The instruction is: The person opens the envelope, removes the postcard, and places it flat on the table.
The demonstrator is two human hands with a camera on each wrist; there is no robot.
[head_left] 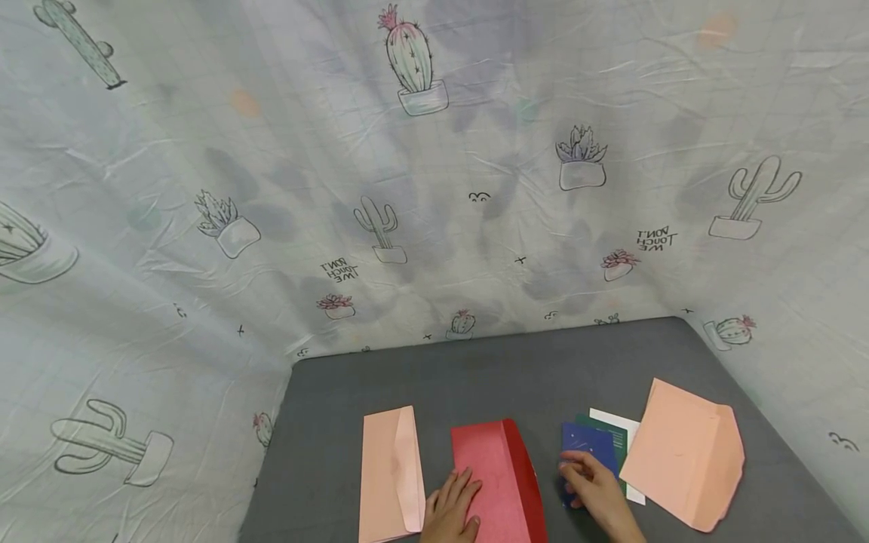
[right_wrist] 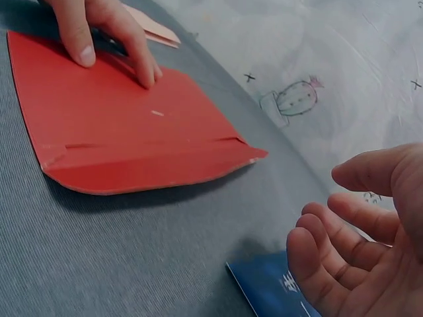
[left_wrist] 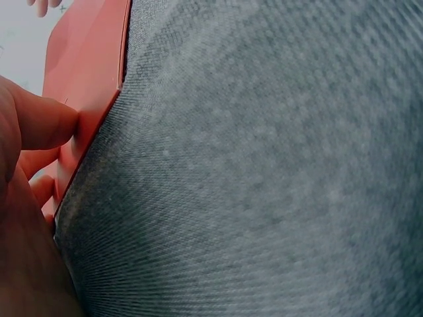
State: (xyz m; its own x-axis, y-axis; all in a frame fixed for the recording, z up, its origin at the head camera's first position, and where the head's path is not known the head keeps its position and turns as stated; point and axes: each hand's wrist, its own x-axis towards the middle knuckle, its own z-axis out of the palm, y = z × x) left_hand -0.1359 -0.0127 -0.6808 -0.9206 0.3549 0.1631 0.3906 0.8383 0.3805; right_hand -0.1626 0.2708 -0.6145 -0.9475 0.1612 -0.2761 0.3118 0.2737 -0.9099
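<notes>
A red envelope [head_left: 498, 460] lies with its darker flap [head_left: 524, 483] folded out to the right. My left hand [head_left: 451, 509] rests on its left side, fingers spread and fairly straight; the thumb and fingertips touch the red paper [left_wrist: 86, 86] in the left wrist view. Just over a dark blue card [head_left: 585, 439] hovers my right hand [head_left: 596, 489], its fingers loosely bent. In the right wrist view nothing sits between the thumb and fingers [right_wrist: 324, 247], and pale characters show on the blue card [right_wrist: 264, 281] below. Part of that card is hidden by the hand.
Under the blue card lie a green card [head_left: 621, 437] and a white card [head_left: 634, 494]. To their right is a peach envelope [head_left: 679, 452] with its flap out. Another peach envelope [head_left: 380, 475] lies at the left. The grey tabletop [head_left: 489, 377] meets a cactus-print curtain [head_left: 475, 264].
</notes>
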